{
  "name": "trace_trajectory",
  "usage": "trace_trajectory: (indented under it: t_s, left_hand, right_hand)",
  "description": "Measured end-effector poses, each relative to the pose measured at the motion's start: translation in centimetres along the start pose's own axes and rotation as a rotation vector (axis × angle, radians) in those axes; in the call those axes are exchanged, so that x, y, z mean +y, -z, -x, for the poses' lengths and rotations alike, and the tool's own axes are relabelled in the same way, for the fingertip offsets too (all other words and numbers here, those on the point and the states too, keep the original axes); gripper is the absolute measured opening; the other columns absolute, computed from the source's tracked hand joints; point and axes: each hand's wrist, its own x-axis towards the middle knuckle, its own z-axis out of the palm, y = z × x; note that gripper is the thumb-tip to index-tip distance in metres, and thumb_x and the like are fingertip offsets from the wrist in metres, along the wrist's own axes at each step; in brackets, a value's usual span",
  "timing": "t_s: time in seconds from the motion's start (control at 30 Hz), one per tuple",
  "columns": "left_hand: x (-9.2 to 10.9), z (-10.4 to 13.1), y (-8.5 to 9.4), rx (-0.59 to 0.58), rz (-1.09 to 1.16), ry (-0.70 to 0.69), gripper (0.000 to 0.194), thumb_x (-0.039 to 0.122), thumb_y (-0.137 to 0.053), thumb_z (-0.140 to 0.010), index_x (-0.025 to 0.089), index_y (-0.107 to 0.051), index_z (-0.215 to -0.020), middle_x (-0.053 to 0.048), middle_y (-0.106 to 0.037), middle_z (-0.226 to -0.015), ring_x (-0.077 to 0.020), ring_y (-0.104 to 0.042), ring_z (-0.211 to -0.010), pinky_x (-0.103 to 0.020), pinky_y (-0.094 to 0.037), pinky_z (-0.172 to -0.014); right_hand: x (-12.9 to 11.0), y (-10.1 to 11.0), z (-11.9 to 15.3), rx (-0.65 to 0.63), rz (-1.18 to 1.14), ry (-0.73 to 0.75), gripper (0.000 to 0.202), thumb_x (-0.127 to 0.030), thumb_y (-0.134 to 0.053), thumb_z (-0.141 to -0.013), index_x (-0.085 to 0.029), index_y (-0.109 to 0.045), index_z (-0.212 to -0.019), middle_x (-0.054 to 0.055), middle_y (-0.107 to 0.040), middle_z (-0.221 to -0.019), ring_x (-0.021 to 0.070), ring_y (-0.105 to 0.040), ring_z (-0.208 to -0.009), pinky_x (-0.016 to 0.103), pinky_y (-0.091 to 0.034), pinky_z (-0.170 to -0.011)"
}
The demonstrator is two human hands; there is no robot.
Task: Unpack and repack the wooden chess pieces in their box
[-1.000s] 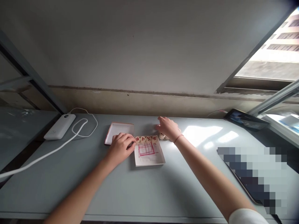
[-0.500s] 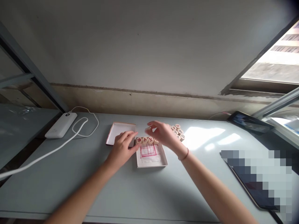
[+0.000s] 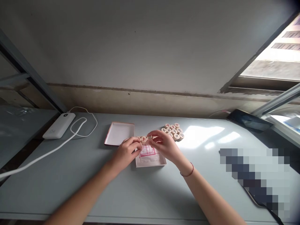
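A shallow white box [image 3: 151,163] holds a folded sheet with pink lines [image 3: 147,151]. Along its far side is a row of round wooden pieces with red characters, one of them [image 3: 143,139] showing between my hands. My left hand [image 3: 127,150] is at the left end of the row, fingers bent together around pieces there. From the right, my right hand [image 3: 161,143] has its thumb and fingertips closed at the row; its fingers partly cover what they hold. Beyond it, several more round pieces [image 3: 173,131] stand grouped on the table.
An open box lid [image 3: 120,133] lies left of the box. Further left are a white power bank [image 3: 59,126] and its cable [image 3: 53,149]. A phone [image 3: 249,120] lies at the back right, and a dark, pixelated device [image 3: 253,184] at the right.
My right hand has come down onto the row and more of the grouped pieces show. My left hand has shifted slightly right, its fingers now closer together on the row.
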Motion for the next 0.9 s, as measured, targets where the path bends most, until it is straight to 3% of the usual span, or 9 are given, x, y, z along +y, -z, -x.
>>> trace_trajectory:
  t_s: [0.13, 0.3, 0.43, 0.6, 0.73, 0.9]
  left_hand:
    - [-0.3, 0.1, -0.3, -0.018, -0.183, -0.054, 0.008, 0.018, -0.063, -0.084, 0.021, -0.064, -0.077, -0.001, -0.069, -0.096, -0.0193, -0.061, -0.094, -0.036, -0.043, -0.084]
    - [0.0, -0.1, 0.2, 0.009, -0.252, 0.014, 0.006, 0.018, -0.061, -0.081, 0.021, -0.064, -0.077, -0.001, -0.069, -0.093, -0.0194, -0.057, -0.09, -0.034, -0.04, -0.076]
    - [0.1, -0.4, 1.0, 0.045, -0.236, 0.069, 0.011, 0.016, -0.054, -0.084, 0.021, -0.061, -0.077, 0.0, -0.067, -0.088, -0.0176, -0.056, -0.085, -0.031, -0.04, -0.076]
    - [-0.3, -0.6, 1.5, 0.084, -0.222, 0.109, 0.011, 0.016, -0.053, -0.085, 0.021, -0.061, -0.079, 0.001, -0.067, -0.085, -0.0168, -0.057, -0.085, -0.03, -0.041, -0.078]
    - [-0.5, -0.6, 1.5, 0.096, -0.224, 0.11, 0.013, 0.017, -0.052, -0.085, 0.021, -0.062, -0.079, 0.001, -0.067, -0.085, -0.0163, -0.058, -0.084, -0.029, -0.041, -0.078]
    - [-0.4, -0.6, 1.4, 0.086, -0.236, 0.114, 0.012, 0.018, -0.053, -0.085, 0.021, -0.063, -0.079, 0.001, -0.068, -0.085, -0.0167, -0.059, -0.084, -0.03, -0.04, -0.076]
  right_hand:
    - [0.2, -0.3, 0.3, -0.05, 0.117, 0.122, 0.016, -0.022, -0.058, -0.08, -0.021, -0.067, -0.093, 0.005, -0.06, -0.1, 0.0127, -0.064, -0.074, 0.026, -0.057, -0.067]
    - [0.5, -1.9, 0.7, -0.081, 0.315, 0.213, 0.03, -0.005, -0.054, -0.077, -0.022, -0.065, -0.099, 0.004, -0.061, -0.098, 0.0132, -0.062, -0.078, 0.026, -0.054, -0.071]
    - [0.4, -3.0, 0.9, -0.102, 0.537, 0.254, 0.017, -0.007, -0.06, -0.079, -0.019, -0.062, -0.091, 0.005, -0.063, -0.093, 0.0159, -0.061, -0.08, 0.029, -0.05, -0.072]
    - [0.2, -3.0, 1.1, -0.119, 0.683, 0.222, 0.018, -0.011, -0.06, -0.083, -0.022, -0.062, -0.098, 0.006, -0.063, -0.103, 0.0171, -0.062, -0.085, 0.025, -0.045, -0.068]
    - [0.4, -3.1, 1.0, -0.139, 0.752, 0.134, 0.016, -0.013, -0.057, -0.084, -0.022, -0.06, -0.098, 0.004, -0.067, -0.09, 0.0162, -0.062, -0.071, 0.024, -0.038, -0.058]
    - [0.5, -3.9, 0.9, -0.128, 0.78, 0.147, 0.011, -0.014, -0.054, -0.086, -0.021, -0.061, -0.092, 0.004, -0.069, -0.081, 0.0165, -0.062, -0.069, 0.024, -0.037, -0.06]
